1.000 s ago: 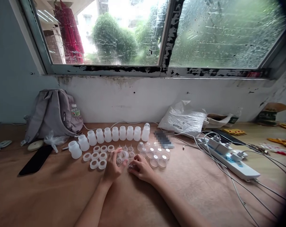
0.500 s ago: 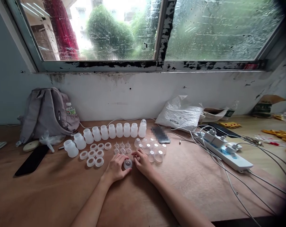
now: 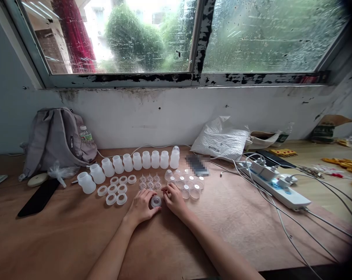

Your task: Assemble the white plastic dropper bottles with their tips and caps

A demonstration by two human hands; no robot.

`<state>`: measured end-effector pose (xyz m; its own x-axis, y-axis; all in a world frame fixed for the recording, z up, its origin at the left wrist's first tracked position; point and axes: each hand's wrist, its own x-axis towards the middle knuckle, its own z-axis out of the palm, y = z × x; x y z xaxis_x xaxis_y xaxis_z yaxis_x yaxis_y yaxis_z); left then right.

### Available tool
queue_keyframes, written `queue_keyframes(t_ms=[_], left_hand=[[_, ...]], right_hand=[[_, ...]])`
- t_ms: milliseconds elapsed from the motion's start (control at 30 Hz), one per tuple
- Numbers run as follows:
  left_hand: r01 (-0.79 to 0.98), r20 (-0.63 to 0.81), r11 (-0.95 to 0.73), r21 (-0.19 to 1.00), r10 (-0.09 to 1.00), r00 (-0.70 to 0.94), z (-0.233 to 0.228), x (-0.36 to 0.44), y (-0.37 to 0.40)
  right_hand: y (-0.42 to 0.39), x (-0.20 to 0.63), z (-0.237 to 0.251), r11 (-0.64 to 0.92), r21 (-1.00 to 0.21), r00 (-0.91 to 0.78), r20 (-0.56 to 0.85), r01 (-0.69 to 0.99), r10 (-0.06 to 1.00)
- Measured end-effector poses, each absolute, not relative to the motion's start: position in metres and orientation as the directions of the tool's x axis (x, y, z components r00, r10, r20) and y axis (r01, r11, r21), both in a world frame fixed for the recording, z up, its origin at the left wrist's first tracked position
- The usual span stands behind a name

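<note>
My left hand (image 3: 142,205) curls its thumb and fingers around a translucent bottle collar ring (image 3: 156,201) with a clear piece in its middle, on the tabletop. To its right, my right hand (image 3: 173,198) rests with bent fingers apart, and nothing shows in them. Clear bottle nipples (image 3: 149,179) stand in rows just beyond both hands. Clear domed caps (image 3: 195,192) lie beside my right hand. On the left lie several loose collar rings (image 3: 121,199). A curved row of frosted baby bottles (image 3: 128,163) stands behind, ending with a capped bottle (image 3: 175,157).
A grey backpack (image 3: 55,140) and a black phone-like slab (image 3: 39,198) sit at the left. Behind the caps lie a partly blurred phone (image 3: 198,166) and a silvery bag (image 3: 221,140). A power strip (image 3: 283,192) with trailing cables occupies the right, below the window wall.
The camera view has shifted slightly. Both hands and the collar ring keep nearly the same place.
</note>
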<state>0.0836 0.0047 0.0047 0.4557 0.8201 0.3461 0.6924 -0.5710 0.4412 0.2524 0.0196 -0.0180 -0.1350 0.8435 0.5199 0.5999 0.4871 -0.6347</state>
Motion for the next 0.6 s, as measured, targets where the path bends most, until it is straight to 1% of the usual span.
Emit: queue_keyframes(t_ms=[100,167,267,333,400,500,600], left_hand=[[0.659,0.366,-0.574,0.485,0.818,0.443,0.003,0.085,0.006],[0.635,0.376,-0.55,0.542,0.835,0.402,0.001,0.087,0.007],[0.547,0.359,-0.451,0.705,0.893,0.273,-0.003,0.091,0.009],[0.449,0.323,-0.373,0.812,0.928,0.188,-0.005,0.093,0.011],[0.336,0.282,-0.313,0.888,0.949,0.141,-0.008,0.095,0.012],[0.163,0.195,-0.219,0.962,0.969,0.15,-0.013,0.098,0.015],[0.058,0.123,-0.137,0.989,0.973,0.193,-0.014,0.101,0.014]], right_hand=[[0.02,0.252,-0.019,0.49,-0.634,-0.133,0.524,0.598,0.841],[0.02,0.252,-0.018,0.491,-0.638,-0.131,0.525,0.594,0.841],[0.016,0.252,-0.014,0.511,-0.649,-0.159,0.522,0.563,0.838],[0.012,0.251,-0.009,0.549,-0.655,-0.212,0.524,0.519,0.825],[0.007,0.25,-0.004,0.587,-0.656,-0.262,0.531,0.474,0.806],[0.002,0.245,0.001,0.595,-0.663,-0.264,0.538,0.455,0.801],[0.002,0.242,-0.001,0.552,-0.684,-0.199,0.528,0.477,0.826]])
